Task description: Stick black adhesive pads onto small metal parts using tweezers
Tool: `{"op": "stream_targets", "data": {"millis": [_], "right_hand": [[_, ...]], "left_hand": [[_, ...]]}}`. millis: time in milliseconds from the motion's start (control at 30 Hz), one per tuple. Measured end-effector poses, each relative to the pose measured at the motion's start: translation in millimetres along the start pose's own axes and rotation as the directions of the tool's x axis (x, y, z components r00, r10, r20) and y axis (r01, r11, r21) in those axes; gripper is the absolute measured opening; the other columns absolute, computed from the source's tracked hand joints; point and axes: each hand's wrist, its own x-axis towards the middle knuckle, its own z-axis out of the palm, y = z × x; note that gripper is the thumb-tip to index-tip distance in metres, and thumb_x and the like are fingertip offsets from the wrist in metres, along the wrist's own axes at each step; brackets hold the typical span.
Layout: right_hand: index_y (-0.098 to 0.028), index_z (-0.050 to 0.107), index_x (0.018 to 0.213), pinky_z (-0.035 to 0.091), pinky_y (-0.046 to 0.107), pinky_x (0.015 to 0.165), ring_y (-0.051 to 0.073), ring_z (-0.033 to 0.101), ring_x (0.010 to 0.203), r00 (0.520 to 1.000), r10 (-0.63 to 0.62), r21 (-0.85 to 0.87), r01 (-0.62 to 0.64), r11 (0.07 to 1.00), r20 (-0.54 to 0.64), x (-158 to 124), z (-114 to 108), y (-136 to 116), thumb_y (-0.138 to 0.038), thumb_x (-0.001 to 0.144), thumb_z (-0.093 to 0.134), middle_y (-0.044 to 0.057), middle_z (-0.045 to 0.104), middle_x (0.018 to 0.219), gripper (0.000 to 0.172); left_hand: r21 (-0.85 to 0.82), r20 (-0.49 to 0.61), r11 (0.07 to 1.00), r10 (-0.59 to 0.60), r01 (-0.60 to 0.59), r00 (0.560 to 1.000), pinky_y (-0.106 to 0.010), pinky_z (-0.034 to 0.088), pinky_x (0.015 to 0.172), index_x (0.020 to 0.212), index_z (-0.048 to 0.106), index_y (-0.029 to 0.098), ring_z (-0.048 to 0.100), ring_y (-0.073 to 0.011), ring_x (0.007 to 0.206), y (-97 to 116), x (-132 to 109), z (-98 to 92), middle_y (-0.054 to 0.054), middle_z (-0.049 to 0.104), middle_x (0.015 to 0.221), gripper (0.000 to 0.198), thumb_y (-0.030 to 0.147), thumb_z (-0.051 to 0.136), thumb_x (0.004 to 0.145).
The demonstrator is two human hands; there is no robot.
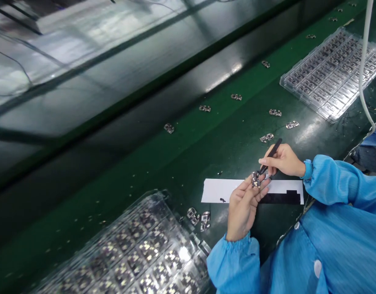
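Observation:
My left hand [244, 204] pinches a small circuit board [255, 180] between thumb and fingers, above a white paper strip [217, 190]. In my right hand [282, 159] is a pair of black tweezers [271, 155], slanting down so that the tips meet the board's upper right edge; whether they grip a part there is too small to tell. Under the left fingers, a black patch [281, 199] covers part of the white strip. A tiny black piece [222, 200] lies at the strip's left end. Two loose boards, one of them a round-ended board [193, 216], rest left of my left wrist.
A clear plastic tray [163, 241] filled with boards occupies the lower left. Another filled tray [328, 77] sits at the upper right, beside a hanging white cable [363, 69]. Several single boards, including one board [266, 138] near my right hand, dot the green surface [139, 163].

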Motion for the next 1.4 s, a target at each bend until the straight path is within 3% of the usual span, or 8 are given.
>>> {"op": "stream_targets", "data": {"millis": [333,533,1067,1400], "right_hand": [[-0.012,0.057,0.064,0.043,0.016,0.034,0.009,0.055,0.035,0.999,-0.028,-0.020,0.028,0.999,0.026,-3.4,-1.2,-4.6,-0.040,0.061,0.078,-0.002,0.059,0.042,0.035],[-0.013,0.054,0.062,0.044,0.015,0.034,0.008,0.054,0.035,0.998,0.047,-0.033,-0.046,0.998,0.051,-4.3,2.2,-1.2,-0.040,0.058,0.079,-0.004,0.057,0.043,0.037],[-0.014,0.053,0.063,0.045,0.015,0.036,0.006,0.053,0.038,0.996,0.047,-0.055,-0.043,0.998,0.076,-4.1,3.5,3.5,-0.037,0.060,0.078,-0.004,0.057,0.048,0.034],[-0.014,0.056,0.067,0.046,0.020,0.043,0.009,0.056,0.046,0.991,-0.049,-0.178,0.071,0.982,0.124,-9.0,2.3,2.0,-0.035,0.067,0.072,-0.001,0.060,0.056,0.027]], "left_hand": [[0.067,-0.071,0.997,0.034,-0.029,0.997,-0.029,0.054,0.072,0.090,0.068,0.011,0.069,-0.0209,0.083,-4.9,-4.0,1.7,-0.011,0.071,0.093,0.029,0.031,0.073,0.069],[0.058,-0.045,0.998,0.037,-0.035,0.998,-0.030,0.054,0.076,0.098,0.067,0.012,0.068,-0.0207,0.085,-6.0,-2.0,2.6,-0.011,0.071,0.098,0.034,0.027,0.073,0.069],[0.092,-0.057,0.995,0.048,-0.043,0.997,-0.030,0.054,0.075,0.095,0.068,0.011,0.069,-0.0204,0.081,-5.8,-2.9,5.7,-0.012,0.071,0.096,0.032,0.028,0.073,0.068],[0.093,-0.109,0.995,0.044,-0.034,0.993,-0.030,0.054,0.071,0.089,0.068,0.010,0.069,-0.0190,0.072,-6.4,-2.8,9.3,-0.011,0.072,0.087,0.032,0.028,0.076,0.063]]}}
